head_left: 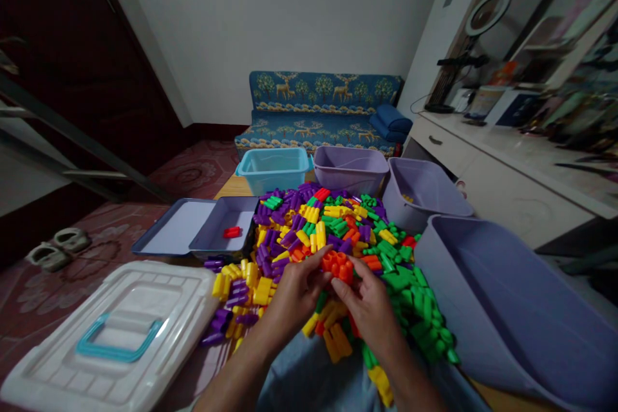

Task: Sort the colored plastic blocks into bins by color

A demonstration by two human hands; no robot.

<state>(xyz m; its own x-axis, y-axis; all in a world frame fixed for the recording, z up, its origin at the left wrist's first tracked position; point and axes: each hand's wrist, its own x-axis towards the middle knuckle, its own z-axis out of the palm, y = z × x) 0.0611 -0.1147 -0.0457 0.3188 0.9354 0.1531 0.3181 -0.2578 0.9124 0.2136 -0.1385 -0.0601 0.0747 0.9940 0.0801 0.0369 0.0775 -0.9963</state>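
Note:
Between my two hands, just above the pile, is an orange-red plastic building block point(338, 266) with rounded knobs. My left hand point(302, 283) grips its left side with thumb and fingers. On the other side, my right hand point(365, 299) holds it with the thumb below and the fingers along its right edge. Around and under both hands spreads a large heap of building blocks point(333, 222) in purple, yellow, green and orange. Green ones point(410, 296) gather mostly to the right, while yellow and purple ones lie to the left. Some yellow blocks point(338, 341) rest near my lap.
Behind the heap stand a light blue bin point(275, 170) and a purple bin point(351, 170). More purple bins point(483, 335) line the right side. At left are an opened case point(200, 241) with a red block point(232, 232) inside and a white lid point(62, 347) with a blue handle.

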